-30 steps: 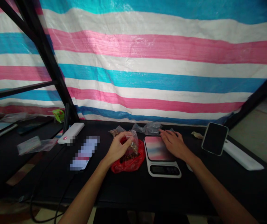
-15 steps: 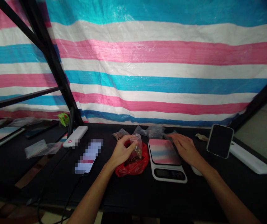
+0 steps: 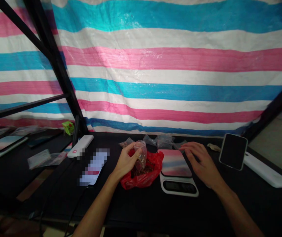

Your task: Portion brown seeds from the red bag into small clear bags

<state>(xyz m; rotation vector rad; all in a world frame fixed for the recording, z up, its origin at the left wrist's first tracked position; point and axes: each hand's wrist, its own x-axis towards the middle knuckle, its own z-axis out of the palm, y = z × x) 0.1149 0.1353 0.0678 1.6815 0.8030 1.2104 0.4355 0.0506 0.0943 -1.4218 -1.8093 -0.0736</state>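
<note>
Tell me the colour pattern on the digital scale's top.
The digital scale's top shows blended pink, white and blue bands, best seen in the head view.

**Fig. 1.** Makeshift weighing and packing bench in a small, informal workspace.

A striped tarpaulin (image 3: 170, 62) hangs behind a black metal frame (image 3: 54, 62) and a black-topped table (image 3: 136, 207). A kitchen scale (image 3: 179, 186), small clear plastic bags (image 3: 165, 142), a power bank (image 3: 80, 146) and a phone (image 3: 233, 151) lie on the table.
</note>
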